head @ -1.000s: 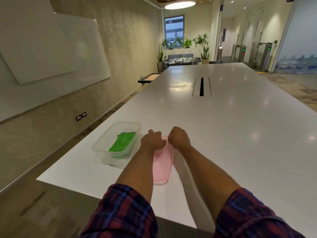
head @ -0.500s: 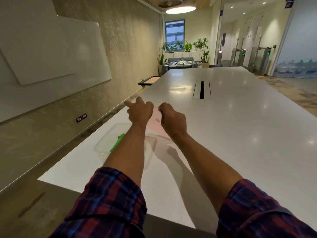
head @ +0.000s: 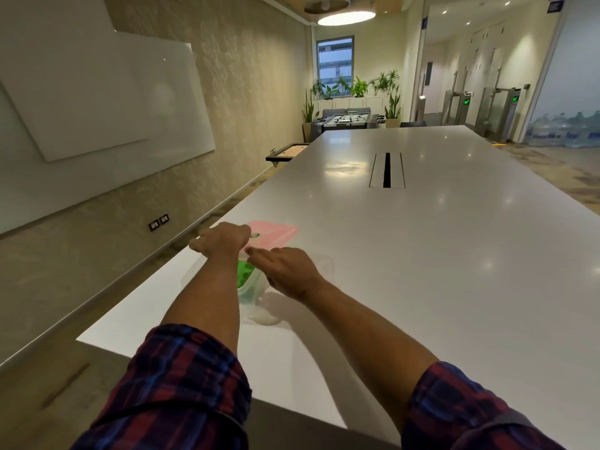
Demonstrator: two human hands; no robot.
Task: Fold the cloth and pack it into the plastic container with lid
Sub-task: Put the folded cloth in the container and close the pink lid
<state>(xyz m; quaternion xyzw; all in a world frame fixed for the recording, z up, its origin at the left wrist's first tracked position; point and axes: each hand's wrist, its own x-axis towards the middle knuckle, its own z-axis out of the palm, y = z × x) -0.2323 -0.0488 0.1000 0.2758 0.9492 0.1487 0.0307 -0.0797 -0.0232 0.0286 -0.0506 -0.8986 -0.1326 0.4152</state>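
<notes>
Sleeves: Two rolled plaid cuffs, red and blue, filled the bottom of the view, bare forearms running forward from them over the table edge.
Table (head: 422, 254): A long glossy white top stretched away from the viewer; the near corner lay at lower left.
Right hand (head: 285, 271): Palm down, above the table just right of the container, fingers stretched out together and aimed left toward the pink cloth; it gripped nothing that could be seen.
Plastic container (head: 256, 292): A clear tub near the table's left edge, mostly covered by the left forearm and blurred; its near right corner and wall showed between the two arms.
Green cloth (head: 244, 273): A bright green piece lay inside the container, only a strip of it visible beside the left forearm.
Left hand (head: 224, 238): Reached farther out than the right, over the far end of the container, fingers curled in and closed on the near left edge of the pink cloth.
Pink cloth (head: 276, 233): A flat, pale pink fold, held at the left hand and spread to the right beyond both hands; whether it rested on the table or hung just above it could not be told.
Cable slot (head: 387, 170): A dark slit in a recessed panel sat midway along the table.
Whiteboard (head: 107, 99): Mounted on the left wall.
Plants (head: 357, 87): Potted greenery stood under the far window.
</notes>
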